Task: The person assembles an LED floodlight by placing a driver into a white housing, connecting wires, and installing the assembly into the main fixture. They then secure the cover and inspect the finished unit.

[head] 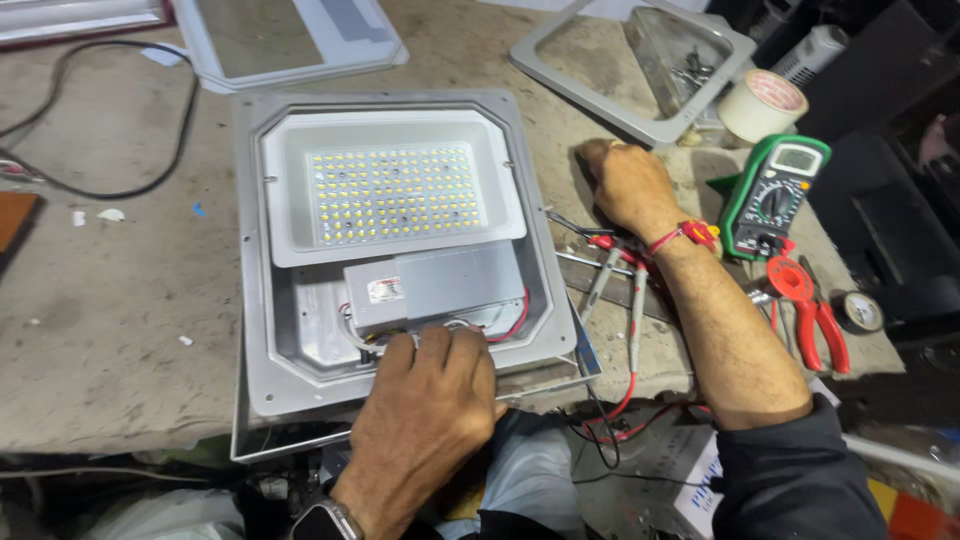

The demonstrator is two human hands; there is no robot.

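An open grey floodlight housing (pixel 262 250) lies on the workbench, with a white reflector and LED panel (pixel 392 193) in its upper half and a grey driver box (pixel 440 285) below it. My left hand (pixel 430 410) rests on the housing's near rim, its fingertips on the white wires beside the driver box. My right hand (pixel 625 182) is a closed fist on the bench just right of the housing, with a red thread around the wrist. Whether that fist holds anything is hidden. Meter probes (pixel 615 275) lie under my right forearm.
A green multimeter (pixel 775 195), red-handled pliers (pixel 810 310), a roll of pale tape (pixel 762 105) and a small black tape roll (pixel 860 312) lie at the right. A grey frame (pixel 560 62) and a glass cover (pixel 290 40) sit at the back. A black cable (pixel 185 120) loops at left.
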